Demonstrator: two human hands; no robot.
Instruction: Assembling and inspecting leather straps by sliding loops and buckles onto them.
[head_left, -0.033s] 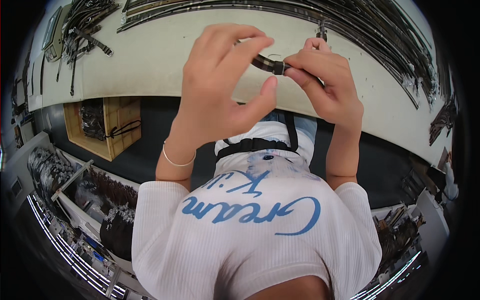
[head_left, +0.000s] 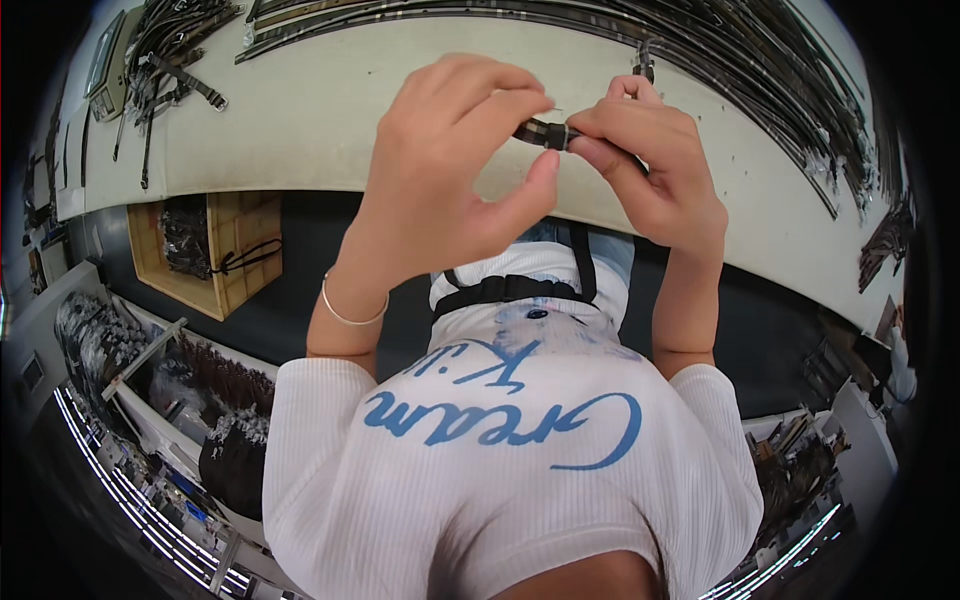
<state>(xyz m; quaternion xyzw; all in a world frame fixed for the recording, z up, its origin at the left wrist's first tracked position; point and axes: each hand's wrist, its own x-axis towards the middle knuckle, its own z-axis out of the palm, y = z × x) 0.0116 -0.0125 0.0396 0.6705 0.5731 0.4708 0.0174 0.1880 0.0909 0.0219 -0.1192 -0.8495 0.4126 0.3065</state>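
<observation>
My left hand (head_left: 450, 170) and my right hand (head_left: 650, 170) are raised together over a white table (head_left: 300, 120). Between their fingertips they pinch a short dark strap piece (head_left: 545, 132) with a checked pattern and a small metal end. The strap runs on under my right hand's fingers, and its far end shows just above that hand (head_left: 643, 68). My left thumb curls under the strap from below. A thin silver bracelet (head_left: 350, 310) sits on my left wrist.
Long rows of dark straps (head_left: 780, 70) lie along the table's far and right side. A loose pile of straps (head_left: 170, 50) lies at the far left. Below the table edge stands a wooden box (head_left: 215, 255) holding dark straps.
</observation>
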